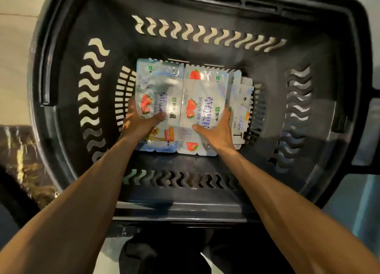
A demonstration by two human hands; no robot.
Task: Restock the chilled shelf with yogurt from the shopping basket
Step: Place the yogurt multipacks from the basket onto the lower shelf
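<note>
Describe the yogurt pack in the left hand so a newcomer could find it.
Inside the black shopping basket, strawberry yogurt packs lie side by side. It is the leftmost pack, gripped by the left hand, the only one with an orange sticker.

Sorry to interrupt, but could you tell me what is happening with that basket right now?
A person is reaching into a dark shopping basket with both hands. The left hand grips the left yogurt pack, thumb on top and fingers round its outer edge. The right hand grips the middle yogurt pack beside it, fingers down its right side. A third yogurt pack sits further right. All three are in the basket; no shelf is in view.
</note>
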